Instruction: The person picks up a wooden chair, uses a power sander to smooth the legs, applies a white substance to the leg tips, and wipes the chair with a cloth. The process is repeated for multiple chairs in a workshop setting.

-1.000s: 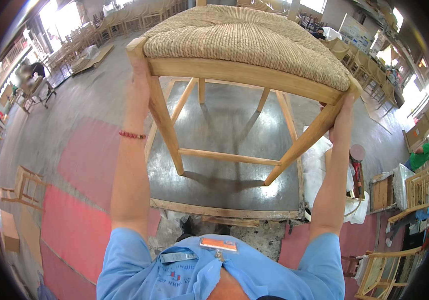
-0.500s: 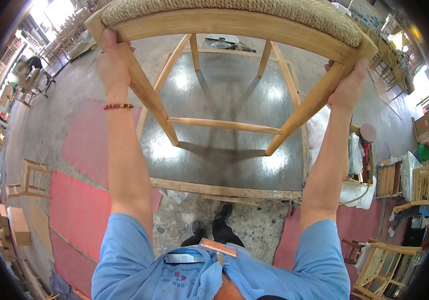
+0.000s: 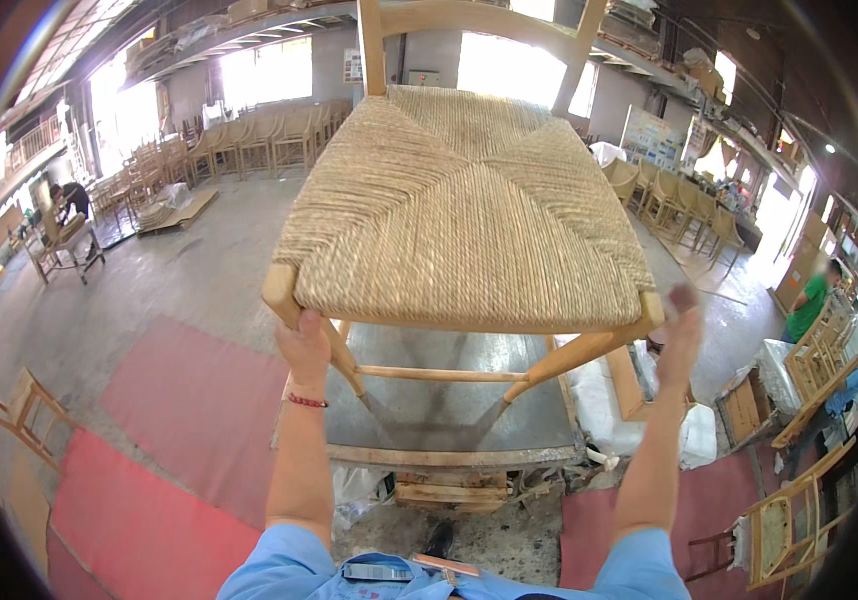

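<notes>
A wooden chair (image 3: 469, 220) with a woven cord seat stands upright on a dark-topped low table (image 3: 429, 420), its front edge toward me. Below the front left corner of the seat, my left hand (image 3: 305, 350) is wrapped around the top of the leg. My right hand (image 3: 679, 335) is beside the front right corner, slightly blurred by motion. Its fingers look spread, and a small gap seems to separate it from the wood. The seat hides the rear legs, while the backrest runs out of view at the top.
Several chairs (image 3: 274, 135) stand in rows along the back wall. One chair (image 3: 27, 415) is at left, another frame (image 3: 794, 520) at lower right. Red mats (image 3: 149, 510) cover part of the floor. One person (image 3: 811, 305) in green is at right, another (image 3: 71, 203) at far left.
My view has tilted up, so the whole seat and part of the backrest now show. My right hand has come off the front right leg; my left hand keeps its hold.
</notes>
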The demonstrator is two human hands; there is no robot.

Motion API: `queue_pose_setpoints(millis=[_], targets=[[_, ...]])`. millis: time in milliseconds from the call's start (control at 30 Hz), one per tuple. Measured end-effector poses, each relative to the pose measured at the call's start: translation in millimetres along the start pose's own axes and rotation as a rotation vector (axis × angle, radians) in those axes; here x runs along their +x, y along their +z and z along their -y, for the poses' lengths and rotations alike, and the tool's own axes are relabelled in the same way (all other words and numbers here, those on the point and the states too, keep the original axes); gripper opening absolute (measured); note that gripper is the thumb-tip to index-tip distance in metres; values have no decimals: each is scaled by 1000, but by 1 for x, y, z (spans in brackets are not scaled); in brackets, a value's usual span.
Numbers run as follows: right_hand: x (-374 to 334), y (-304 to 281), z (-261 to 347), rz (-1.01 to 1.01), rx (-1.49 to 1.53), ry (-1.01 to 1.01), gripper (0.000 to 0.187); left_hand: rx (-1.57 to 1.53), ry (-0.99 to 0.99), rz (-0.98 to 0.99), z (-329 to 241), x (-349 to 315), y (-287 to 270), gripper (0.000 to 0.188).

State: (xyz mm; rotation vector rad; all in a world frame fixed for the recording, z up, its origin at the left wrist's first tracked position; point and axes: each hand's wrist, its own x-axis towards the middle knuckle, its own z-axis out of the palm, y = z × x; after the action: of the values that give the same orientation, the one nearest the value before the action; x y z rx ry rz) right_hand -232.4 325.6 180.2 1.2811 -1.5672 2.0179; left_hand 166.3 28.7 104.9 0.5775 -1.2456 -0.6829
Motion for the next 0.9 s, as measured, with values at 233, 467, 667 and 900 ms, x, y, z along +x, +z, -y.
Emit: queue_pose_setpoints(millis=[233, 467, 667, 900], targets=[[97, 79, 247, 264, 432, -10, 59, 151, 258, 182, -47, -113, -14, 46], [118, 134, 296, 280, 687, 326, 79, -150, -136, 835, -109, -232, -24, 64], [24, -34, 263, 224, 741, 203, 41, 252, 251, 1007, -113, -240, -60, 73], [-107, -209, 250, -200, 987, 567, 44, -823, -656, 233, -29, -53, 56, 64]])
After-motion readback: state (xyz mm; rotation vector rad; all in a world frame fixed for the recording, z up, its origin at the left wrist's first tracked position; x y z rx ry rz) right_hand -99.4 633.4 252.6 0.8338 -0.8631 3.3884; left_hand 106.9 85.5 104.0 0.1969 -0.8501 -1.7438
